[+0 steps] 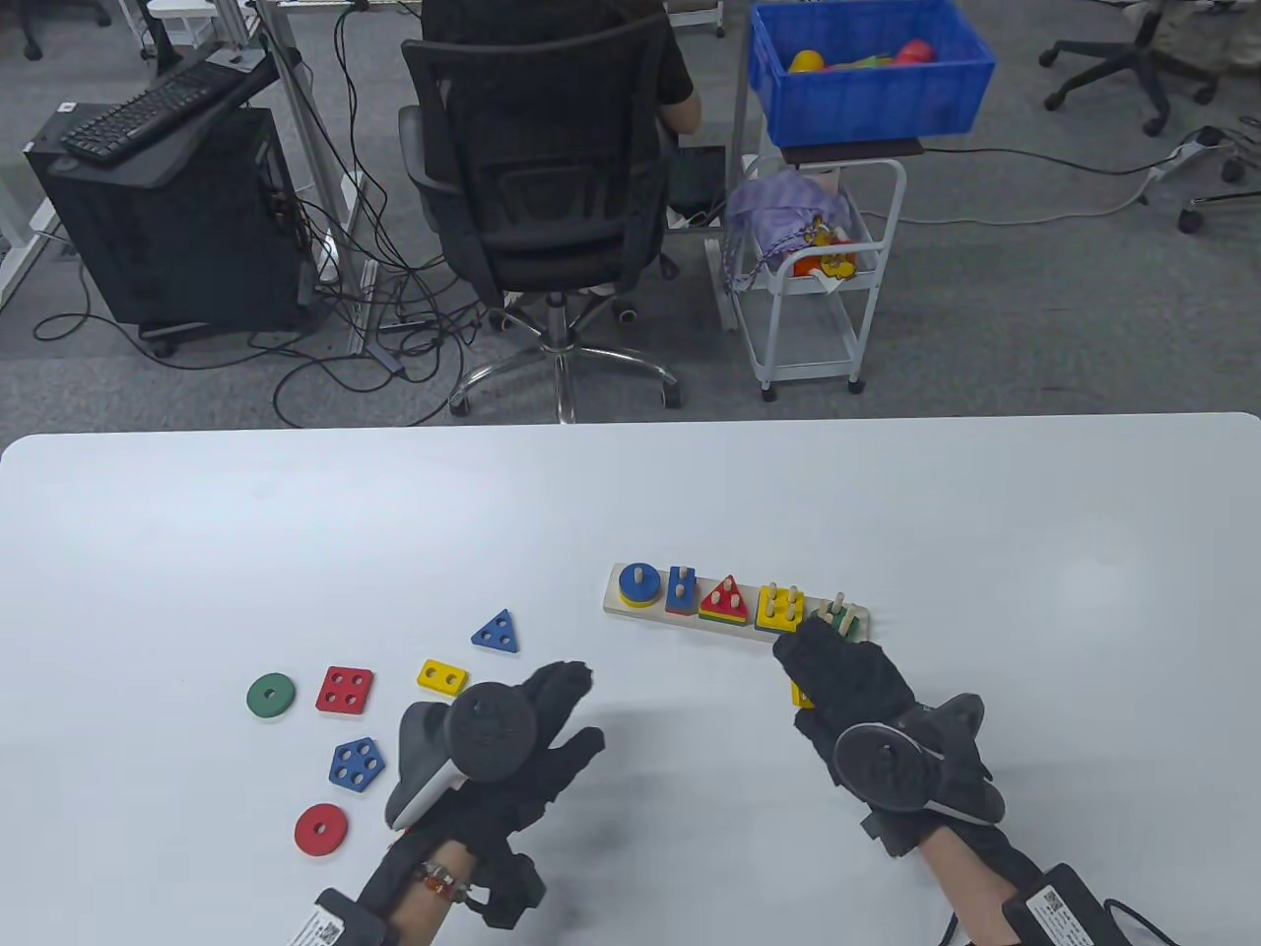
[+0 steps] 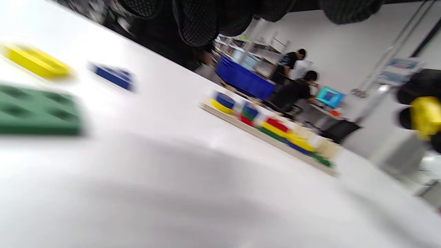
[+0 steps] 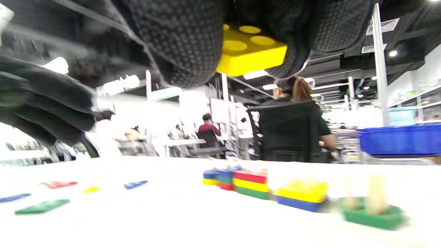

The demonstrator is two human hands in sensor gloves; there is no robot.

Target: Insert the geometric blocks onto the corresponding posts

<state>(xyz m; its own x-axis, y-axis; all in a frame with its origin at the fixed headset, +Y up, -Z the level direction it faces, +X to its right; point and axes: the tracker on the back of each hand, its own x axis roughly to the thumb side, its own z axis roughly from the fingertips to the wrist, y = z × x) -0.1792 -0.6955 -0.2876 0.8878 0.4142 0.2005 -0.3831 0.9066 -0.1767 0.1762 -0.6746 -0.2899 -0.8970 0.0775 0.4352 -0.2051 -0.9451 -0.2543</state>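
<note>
Gripping a yellow block (image 3: 249, 48) mostly hidden from above, the right hand (image 1: 852, 690) curls; left hand (image 1: 512, 749) relaxed.

Bright even overhead light; table view sharp, both wrist views motion-blurred.

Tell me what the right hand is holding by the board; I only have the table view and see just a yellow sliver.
Observer: The right wrist view shows the right hand gripping a yellow block with at least three round holes.
Reviewer: Anything hidden near the left hand?
Observer: Yes. The left wrist view shows a green block with holes lying flat on the table near the left hand.
Reviewer: Is that hand holding it?
Observer: No. Its fingers hang above the table, holding nothing.
</note>
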